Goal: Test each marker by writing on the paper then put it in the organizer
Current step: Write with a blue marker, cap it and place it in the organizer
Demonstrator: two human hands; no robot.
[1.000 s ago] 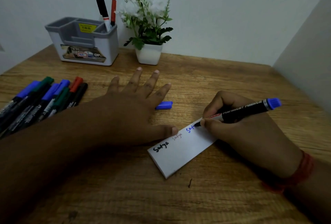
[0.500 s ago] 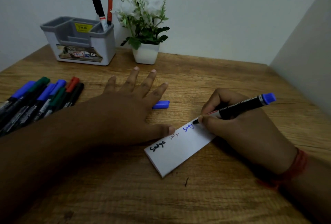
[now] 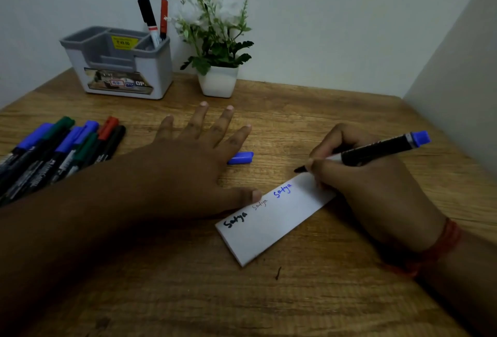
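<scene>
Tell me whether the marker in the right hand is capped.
Uncapped: the marker shows its bare tip, and a loose blue cap lies on the table.

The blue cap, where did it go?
The blue cap lies on the wooden table in the middle of the head view, just past the left hand and beyond the paper.

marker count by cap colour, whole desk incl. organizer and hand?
Blue: 4 (3 in the pile, 1 blue marker in the right hand)
Green: 2 (pile)
Red: 2 (1 pile, 1 in the organizer)
Black: 2 (1 pile, 1 organizer)
Total: 10 visible
</scene>
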